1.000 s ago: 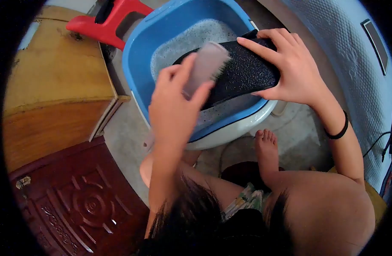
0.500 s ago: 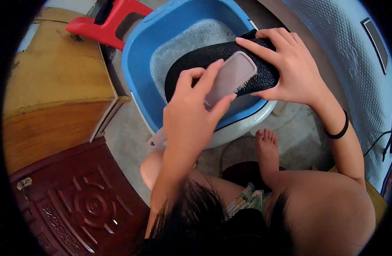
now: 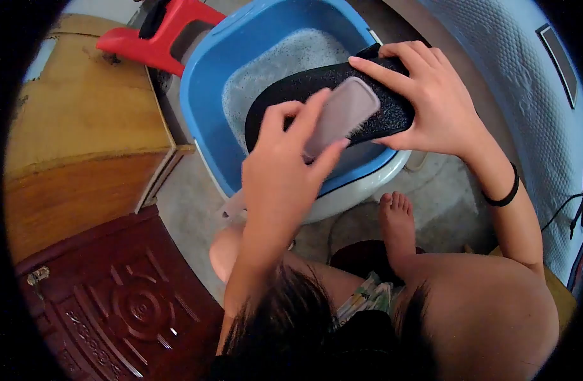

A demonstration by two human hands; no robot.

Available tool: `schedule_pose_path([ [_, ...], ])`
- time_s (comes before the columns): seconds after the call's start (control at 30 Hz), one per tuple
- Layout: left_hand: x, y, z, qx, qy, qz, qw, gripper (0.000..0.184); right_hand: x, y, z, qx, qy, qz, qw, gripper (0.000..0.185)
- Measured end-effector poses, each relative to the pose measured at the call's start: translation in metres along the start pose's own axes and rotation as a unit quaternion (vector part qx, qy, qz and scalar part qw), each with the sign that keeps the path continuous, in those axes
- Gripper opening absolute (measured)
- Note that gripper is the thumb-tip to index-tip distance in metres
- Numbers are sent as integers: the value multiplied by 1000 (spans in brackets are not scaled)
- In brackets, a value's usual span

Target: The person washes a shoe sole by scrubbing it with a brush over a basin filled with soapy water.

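My left hand [image 3: 282, 162] is closed around a pale pinkish-grey scrubbing brush [image 3: 345, 114]. The brush's handle end [image 3: 233, 206] sticks out below the wrist, and its bristles face down onto a black slipper [image 3: 291, 89]. Gripping the slipper's right end is my right hand [image 3: 424, 95], fingers over the far edge and thumb at the near edge. The slipper lies aslant over a blue basin [image 3: 205, 133], its broad side up and its wet surface speckled with foam. Part of it is hidden by the brush and my left hand. Sudsy water [image 3: 285, 60] fills the basin's bottom.
A red plastic stool [image 3: 167, 41] stands behind the basin at left. Left of it is a yellowish wooden cabinet [image 3: 88, 108], with a dark red carved panel [image 3: 126, 298] below. A quilted light-blue surface [image 3: 494, 70] runs along the right. My bare foot [image 3: 398, 222] is near the basin.
The brush has shifted very slightly left on the slipper with my left hand. My right hand keeps its hold, nearly unmoved.
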State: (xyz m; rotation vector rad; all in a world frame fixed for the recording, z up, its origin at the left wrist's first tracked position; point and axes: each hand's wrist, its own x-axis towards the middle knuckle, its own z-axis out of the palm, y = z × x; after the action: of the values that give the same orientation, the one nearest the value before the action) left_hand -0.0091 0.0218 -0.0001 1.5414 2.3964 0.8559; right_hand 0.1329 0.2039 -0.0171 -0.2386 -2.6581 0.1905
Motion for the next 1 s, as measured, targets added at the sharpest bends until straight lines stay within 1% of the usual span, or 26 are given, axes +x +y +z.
schedule_pose_path([
  [0.07,-2,2,2,-4,-1,5,1000,53,0,-1,0,-2,-2,0,1000,79],
  [0.17,3,-10,-3,1,23,-19,1000,51,0,-2,-1,1,-7,5,1000,81],
  [0.3,12,-30,-8,8,83,-43,996,47,0,0,-2,14,-14,7,1000,84],
  [0.4,12,-28,-6,-3,82,-33,996,49,-1,1,0,7,0,-1,1000,82],
  [0.5,4,-7,-2,-8,29,-38,999,52,-1,0,-1,-2,2,-2,1000,81],
  [0.53,2,-4,1,11,31,3,999,53,-1,0,-1,-5,-1,-1,1000,81],
  [0.6,-2,5,3,2,6,1,1000,53,-1,-1,-1,-2,-2,1,1000,82],
  [0.7,0,-2,-1,14,17,-17,1000,54,0,-1,-1,-2,-2,1,1000,82],
  [0.73,4,-10,-3,-11,31,-32,999,52,-1,-1,-1,-2,-1,1,1000,82],
  [0.8,11,-29,-7,0,77,-26,997,50,-1,-1,-1,-1,-1,-1,1000,82],
  [0.83,14,-33,-11,-15,75,-53,996,48,-1,0,-1,-2,0,-2,1000,82],
  [0.93,15,-38,-12,-16,81,-45,996,48,-1,1,-1,0,0,1,1000,82],
  [0.97,13,-36,-9,-15,77,-12,997,49,-2,1,-1,-2,-1,2,1000,81],
  [1.0,11,-28,-6,-7,59,-13,998,50,-2,1,-2,-4,-3,3,1000,81],
])
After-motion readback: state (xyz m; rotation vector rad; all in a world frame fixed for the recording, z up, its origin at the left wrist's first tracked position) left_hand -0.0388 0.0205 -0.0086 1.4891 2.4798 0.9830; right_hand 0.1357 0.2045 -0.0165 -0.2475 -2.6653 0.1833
